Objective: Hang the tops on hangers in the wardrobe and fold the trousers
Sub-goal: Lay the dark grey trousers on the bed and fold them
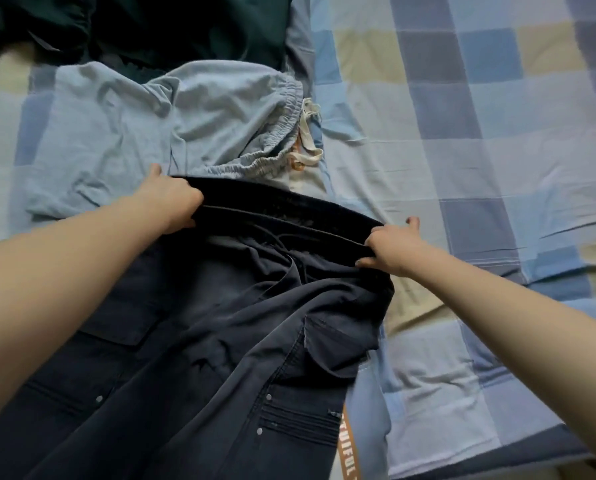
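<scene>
Across the whole view a checked bed sheet (480, 140) is spread, with squares of blue, pale blue and sandy yellow. Toward 6 and 7 o'clock the dark trousers (199, 358) are laid out on it, and most of the lower half of the view is filled by them. Flap pockets and small round metal studs are seen on the legs. At the middle of the view the waistband is pulled out flat and tight between two hands.

At 10 to 12 o'clock from the dark trousers, light blue trousers (123, 133) are laid crumpled on the sheet, with a stretchy waist and a cream cord at 1 o'clock from them. Their near edge is touched by the dark waistband. At 12 o'clock, along the top edge, a dark green garment (185, 26) is piled, partly on the light blue ones. At 5 o'clock a strip of orange cloth with white letters (347, 445) is seen poking out from under the dark trousers.

One end of the waistband is gripped by the left hand (170, 202), fingers curled tight round it. The other end is pinched by the right hand (393, 245), fingers curled, with the thumb stuck up.
</scene>
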Demonstrator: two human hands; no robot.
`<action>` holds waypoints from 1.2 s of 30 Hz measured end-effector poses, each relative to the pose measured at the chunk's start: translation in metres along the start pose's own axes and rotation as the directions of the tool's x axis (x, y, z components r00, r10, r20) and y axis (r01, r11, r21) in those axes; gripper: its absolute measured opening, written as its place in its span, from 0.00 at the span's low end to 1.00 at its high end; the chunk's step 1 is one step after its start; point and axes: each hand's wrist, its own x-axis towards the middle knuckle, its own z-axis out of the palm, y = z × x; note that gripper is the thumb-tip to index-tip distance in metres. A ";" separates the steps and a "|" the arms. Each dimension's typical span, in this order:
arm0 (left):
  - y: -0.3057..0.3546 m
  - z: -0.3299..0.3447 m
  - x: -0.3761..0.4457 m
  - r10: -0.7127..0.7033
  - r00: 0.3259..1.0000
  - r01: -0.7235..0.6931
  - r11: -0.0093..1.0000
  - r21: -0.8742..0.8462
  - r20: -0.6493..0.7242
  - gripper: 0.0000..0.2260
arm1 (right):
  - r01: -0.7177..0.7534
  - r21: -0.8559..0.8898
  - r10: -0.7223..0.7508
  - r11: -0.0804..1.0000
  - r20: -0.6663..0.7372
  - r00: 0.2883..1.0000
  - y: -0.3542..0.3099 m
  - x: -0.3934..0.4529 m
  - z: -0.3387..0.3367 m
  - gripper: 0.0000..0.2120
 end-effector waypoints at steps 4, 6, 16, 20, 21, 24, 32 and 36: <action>-0.021 0.001 -0.035 0.039 0.999 -0.041 0.996 -0.083 -0.029 0.17 | 0.063 -0.050 -0.072 0.997 -0.203 0.976 0.004 -0.036 -0.016 0.22; -0.027 -0.004 -0.058 0.135 0.988 -0.143 0.982 -0.121 -0.069 0.15 | 0.076 -0.052 -0.088 0.996 -0.323 0.942 0.010 -0.062 -0.025 0.18; -0.044 -0.100 -0.229 0.253 0.855 -0.326 0.941 -0.089 -0.453 0.15 | -0.046 0.089 0.081 0.995 -0.446 0.891 0.014 -0.242 -0.085 0.18; -0.043 -0.127 -0.280 0.171 0.902 -0.227 0.969 -0.099 -0.397 0.17 | -0.001 0.011 0.007 1.000 -0.598 0.802 0.012 -0.322 -0.098 0.14; -0.041 -0.133 -0.293 0.118 0.934 -0.167 0.979 -0.120 -0.338 0.17 | 0.034 -0.030 -0.045 0.999 -0.603 0.796 0.011 -0.344 -0.100 0.14; -0.038 -0.144 -0.318 -0.013 0.995 -0.005 0.985 -0.170 -0.104 0.18 | 0.150 -0.104 -0.182 0.983 -0.565 0.805 0.004 -0.397 -0.111 0.13; 0.005 -0.210 -0.405 -0.094 0.935 -0.109 0.842 -0.528 -0.343 0.10 | -0.077 0.236 0.172 0.969 -0.412 0.895 0.025 -0.533 -0.102 0.18; 0.070 -0.248 -0.448 -0.045 0.839 -0.265 0.836 -0.481 -0.542 0.11 | -0.206 0.218 0.277 0.954 -0.376 0.884 0.063 -0.598 -0.066 0.25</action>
